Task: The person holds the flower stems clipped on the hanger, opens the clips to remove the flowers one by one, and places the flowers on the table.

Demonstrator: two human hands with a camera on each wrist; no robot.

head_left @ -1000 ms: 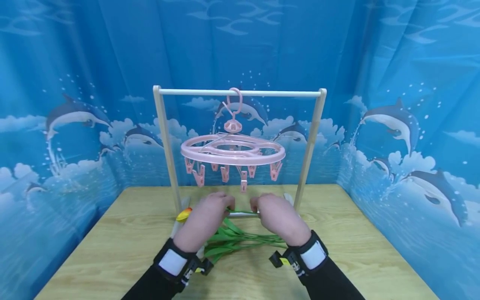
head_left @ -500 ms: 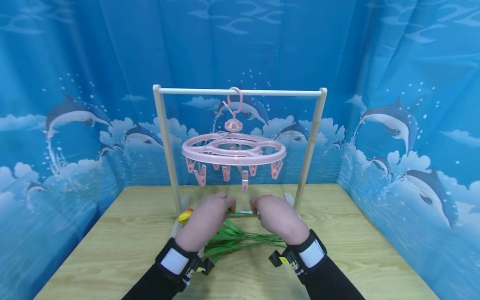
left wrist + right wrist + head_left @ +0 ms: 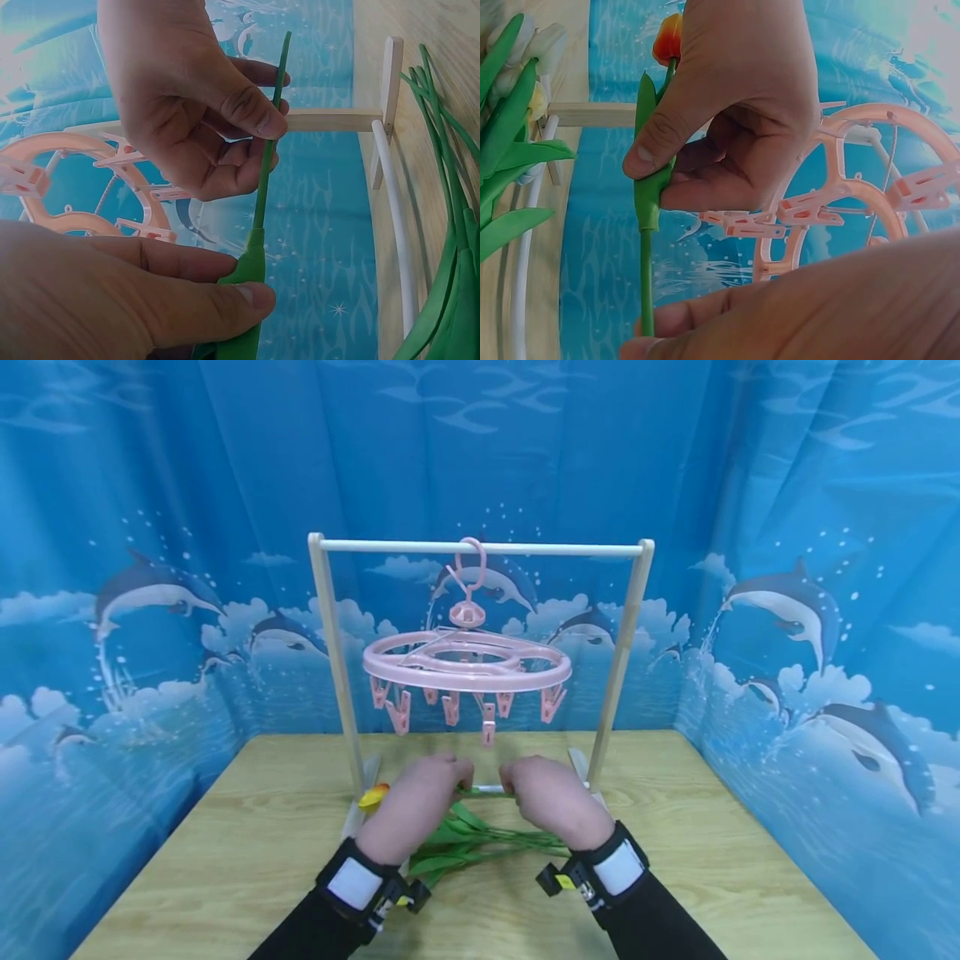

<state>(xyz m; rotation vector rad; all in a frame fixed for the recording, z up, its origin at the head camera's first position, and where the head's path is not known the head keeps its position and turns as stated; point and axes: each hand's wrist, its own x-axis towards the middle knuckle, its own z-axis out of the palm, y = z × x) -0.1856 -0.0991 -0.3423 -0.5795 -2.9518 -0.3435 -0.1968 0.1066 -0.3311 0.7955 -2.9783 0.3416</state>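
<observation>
Both hands hold one artificial tulip level above the table, under the pink clip hanger (image 3: 467,662). My left hand (image 3: 457,775) pinches its green stem (image 3: 486,790) and a leaf near the orange flower head (image 3: 372,796). My right hand (image 3: 512,777) pinches the bare stem a little further along. In the left wrist view my left thumb (image 3: 225,296) presses the leaf and the right hand (image 3: 251,124) grips the thin stem (image 3: 264,180). The right wrist view shows the left hand (image 3: 656,161) round the leaf below the orange flower head (image 3: 667,37).
The hanger hangs by its hook from the top rail (image 3: 480,547) of a wooden rack standing on the wooden table (image 3: 225,860). A bunch of green stems and leaves (image 3: 480,847) lies between my wrists, with white tulips (image 3: 544,41) among it. Blue dolphin curtains enclose the table.
</observation>
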